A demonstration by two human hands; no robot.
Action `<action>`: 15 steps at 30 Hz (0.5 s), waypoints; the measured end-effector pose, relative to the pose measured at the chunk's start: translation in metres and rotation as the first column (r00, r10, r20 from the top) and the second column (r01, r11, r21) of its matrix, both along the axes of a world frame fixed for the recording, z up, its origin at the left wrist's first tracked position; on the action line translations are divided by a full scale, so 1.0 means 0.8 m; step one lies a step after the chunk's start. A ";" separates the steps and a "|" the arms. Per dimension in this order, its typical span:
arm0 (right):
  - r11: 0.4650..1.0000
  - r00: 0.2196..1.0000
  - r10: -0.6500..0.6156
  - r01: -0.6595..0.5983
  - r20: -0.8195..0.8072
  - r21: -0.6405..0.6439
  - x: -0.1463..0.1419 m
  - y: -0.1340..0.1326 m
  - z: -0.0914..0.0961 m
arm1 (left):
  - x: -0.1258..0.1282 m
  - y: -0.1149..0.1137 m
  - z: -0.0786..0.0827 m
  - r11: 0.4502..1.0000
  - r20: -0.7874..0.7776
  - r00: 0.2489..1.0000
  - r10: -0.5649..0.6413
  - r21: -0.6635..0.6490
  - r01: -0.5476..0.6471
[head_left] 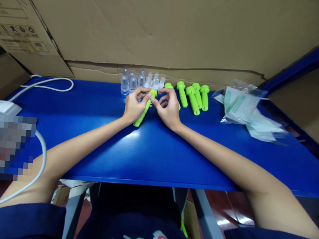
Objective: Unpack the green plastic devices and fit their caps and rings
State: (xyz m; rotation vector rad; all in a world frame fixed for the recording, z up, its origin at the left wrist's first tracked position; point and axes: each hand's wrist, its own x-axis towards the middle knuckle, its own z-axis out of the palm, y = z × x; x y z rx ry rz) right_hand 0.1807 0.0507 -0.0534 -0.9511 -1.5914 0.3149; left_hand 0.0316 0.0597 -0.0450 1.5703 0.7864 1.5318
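My left hand (136,104) is closed around a lime-green handle (140,120) with a wider, collared head, held tilted over the table. At that head the fingertips of my right hand (168,108) come in from the other side; its thumb appears to touch the head, and its other fingers are curled. I cannot make out whether it grips anything. Just behind my hands stand several clear plastic bottle-like caps (125,83) and smaller frosted ones (155,81). To the right lie several more lime-green handles (193,100), one partly hidden by my right hand.
Clear plastic bags with pale green-and-white sheets (241,106) lie at the right of the blue table (156,160). A white power strip (2,106) and its white cable (51,84) are on the left. Cardboard (167,31) walls the back; a blue metal frame (300,66) rises at right.
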 end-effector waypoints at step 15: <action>0.967 0.980 0.201 -0.200 -0.007 -0.160 -0.005 -0.004 -0.007 | -0.004 0.009 -0.007 0.954 -0.069 0.972 0.223 0.223 -0.203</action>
